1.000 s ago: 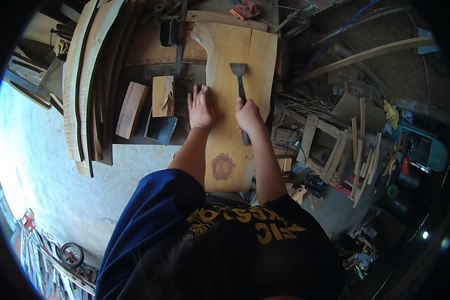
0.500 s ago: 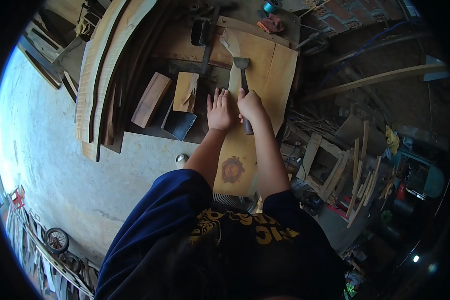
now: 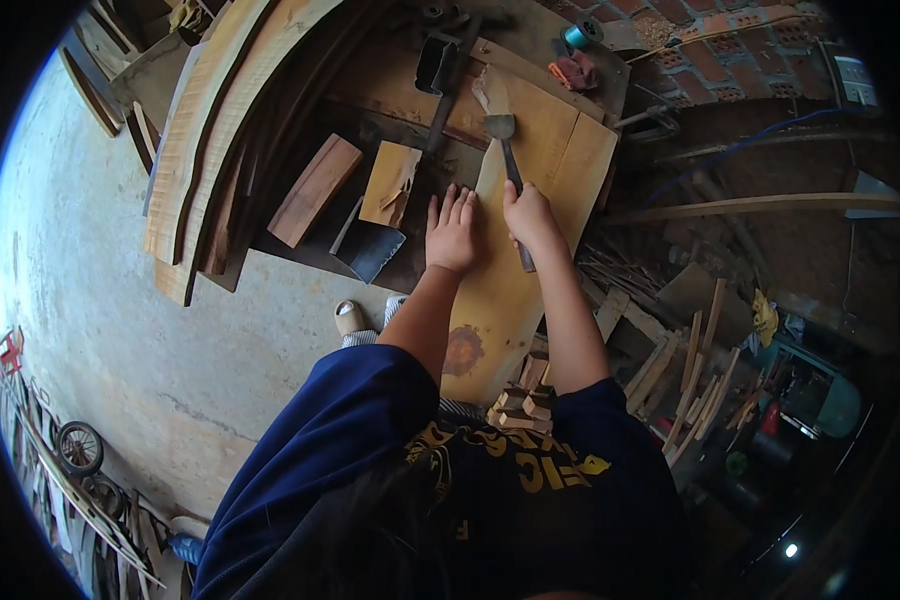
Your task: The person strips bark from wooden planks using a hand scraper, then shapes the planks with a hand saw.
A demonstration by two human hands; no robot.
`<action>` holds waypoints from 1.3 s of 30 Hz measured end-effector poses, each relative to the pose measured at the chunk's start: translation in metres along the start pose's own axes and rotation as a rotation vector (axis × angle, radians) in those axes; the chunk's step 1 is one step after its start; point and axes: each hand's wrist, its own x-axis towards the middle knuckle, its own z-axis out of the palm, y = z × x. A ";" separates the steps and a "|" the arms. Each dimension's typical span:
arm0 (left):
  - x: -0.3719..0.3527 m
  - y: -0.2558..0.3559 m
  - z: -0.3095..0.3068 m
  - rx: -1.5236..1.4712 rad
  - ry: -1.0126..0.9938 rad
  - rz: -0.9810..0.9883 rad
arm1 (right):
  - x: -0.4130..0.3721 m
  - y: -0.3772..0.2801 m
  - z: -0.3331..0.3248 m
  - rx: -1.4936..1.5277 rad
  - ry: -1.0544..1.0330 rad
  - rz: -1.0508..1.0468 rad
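My right hand is wrapped round the dark handle of a scraper, its wide flat blade pointing away from me. The blade lies over a light wooden board, near a pale, ragged patch at the board's left edge. My left hand rests at the same edge with fingers stretched out, holding nothing. A dark round stain marks the near end of the board. Left of my left hand are a split yellowish wood block and a reddish wood block.
Long curved planks are stacked at the left. A bent metal sheet sits at the bench's near edge. A teal spool and a red cloth lie at the far end. Wood strips and a brick wall are on the right.
The view has shifted, so the bench and both hands appear a little further right. My right hand keeps its hold on the scraper, and my left hand stays at the board's edge.
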 end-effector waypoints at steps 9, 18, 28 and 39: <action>0.001 0.000 0.003 0.038 0.005 -0.008 | 0.018 0.037 0.040 -0.177 0.245 -0.159; 0.001 0.001 -0.003 0.026 0.014 0.005 | 0.024 0.034 0.032 -0.199 0.282 -0.204; 0.003 0.000 -0.004 0.014 -0.020 -0.005 | 0.034 0.023 0.026 -0.135 0.224 -0.241; 0.001 0.001 -0.004 0.039 -0.021 0.008 | 0.033 0.063 0.019 -0.147 0.242 -0.297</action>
